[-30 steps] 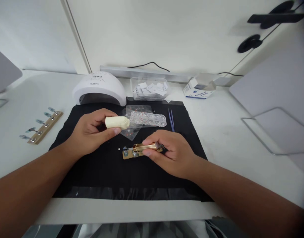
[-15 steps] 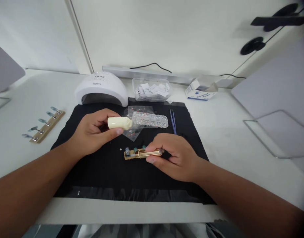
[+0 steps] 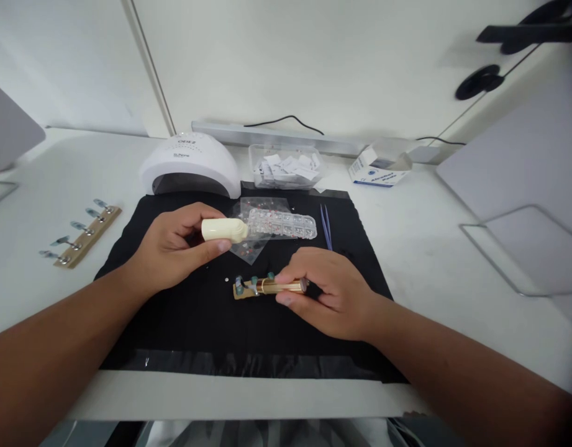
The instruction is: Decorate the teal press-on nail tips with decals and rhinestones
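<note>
A: What covers the white table?

B: A black mat, spread across the middle and reaching to the near edge. Nearly everything being handled sits on it.

A: And past the mat?

B: At its far left corner stands a white domed nail lamp. To the right of that is a clear tub of white slips, then a small blue and white box. Well off to the left, on bare table, lies a tan strip with nail tips.

A: Where are the hands?

B: Both are over the mat. The left hand is closed around a cream bottle, held sideways with its end pointing right, just short of a clear gem tray that lies on a crinkled clear bag.

A: The right one?

B: The right hand pinches a gold tube between thumb and fingers, lying level near the middle of the mat. Its left end meets a small tan holder with nail tips resting on the mat.

A: Anything smaller?

B: Blue tweezers lie to the right of the gem tray, and a tiny loose stone sits just left of the holder.
</note>
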Demonstrator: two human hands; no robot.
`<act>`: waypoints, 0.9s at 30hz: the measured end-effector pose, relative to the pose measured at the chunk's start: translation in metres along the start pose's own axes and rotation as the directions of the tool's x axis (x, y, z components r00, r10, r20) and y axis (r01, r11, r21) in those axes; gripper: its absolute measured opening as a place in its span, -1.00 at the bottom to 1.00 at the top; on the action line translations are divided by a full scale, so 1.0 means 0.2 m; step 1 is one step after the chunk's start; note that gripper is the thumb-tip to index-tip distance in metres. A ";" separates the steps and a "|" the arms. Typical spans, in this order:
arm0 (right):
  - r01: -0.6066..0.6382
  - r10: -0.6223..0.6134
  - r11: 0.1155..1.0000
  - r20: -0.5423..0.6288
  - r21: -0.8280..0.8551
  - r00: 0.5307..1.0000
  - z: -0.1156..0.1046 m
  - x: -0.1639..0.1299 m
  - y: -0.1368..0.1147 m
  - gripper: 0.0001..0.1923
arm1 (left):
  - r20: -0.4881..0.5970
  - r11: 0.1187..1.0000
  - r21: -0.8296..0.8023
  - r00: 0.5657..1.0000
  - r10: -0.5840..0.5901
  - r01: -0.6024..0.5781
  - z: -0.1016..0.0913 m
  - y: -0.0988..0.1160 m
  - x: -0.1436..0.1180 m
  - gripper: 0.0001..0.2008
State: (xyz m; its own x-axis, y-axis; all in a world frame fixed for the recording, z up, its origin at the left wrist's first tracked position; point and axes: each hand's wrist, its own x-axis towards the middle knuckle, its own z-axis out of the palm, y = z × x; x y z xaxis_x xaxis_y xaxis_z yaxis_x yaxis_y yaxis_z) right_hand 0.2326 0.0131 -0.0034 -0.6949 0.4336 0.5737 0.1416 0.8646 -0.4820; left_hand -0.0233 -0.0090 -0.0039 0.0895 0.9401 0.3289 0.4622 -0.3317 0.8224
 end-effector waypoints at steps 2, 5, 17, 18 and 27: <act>0.052 -0.053 0.998 0.008 0.044 0.999 0.00 0.00 0.00 -0.96 | 0.003 1.000 -0.006 1.000 -0.013 0.013 0.00 0.00 0.00 -0.84; 0.043 -0.042 0.999 -0.023 0.032 0.999 -0.01 0.00 0.00 -0.97 | 0.000 1.000 0.001 1.000 -0.016 0.016 0.00 0.00 0.00 -0.82; 0.041 -0.040 0.999 -0.027 0.010 0.999 0.00 0.00 0.00 -0.98 | 0.039 1.000 -0.002 0.999 0.024 -0.024 -0.01 0.01 0.00 -0.82; 0.016 -0.016 1.000 -0.037 -0.017 0.999 0.00 0.00 0.00 -0.98 | 0.030 1.000 -0.009 0.999 0.029 -0.029 -0.01 0.01 0.00 -0.82; 0.009 -0.010 1.000 -0.037 -0.027 0.999 0.00 0.00 0.00 -0.98 | -0.005 1.000 0.007 1.000 -0.006 0.006 0.00 0.01 0.00 -0.84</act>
State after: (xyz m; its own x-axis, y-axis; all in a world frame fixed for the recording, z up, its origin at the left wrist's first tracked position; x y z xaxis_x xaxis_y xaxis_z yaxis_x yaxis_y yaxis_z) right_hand 0.2333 0.0135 -0.0033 -0.6699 0.4337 0.6026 0.1543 0.8753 -0.4584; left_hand -0.0227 -0.0097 -0.0017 0.0827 0.9417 0.3262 0.4686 -0.3257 0.8212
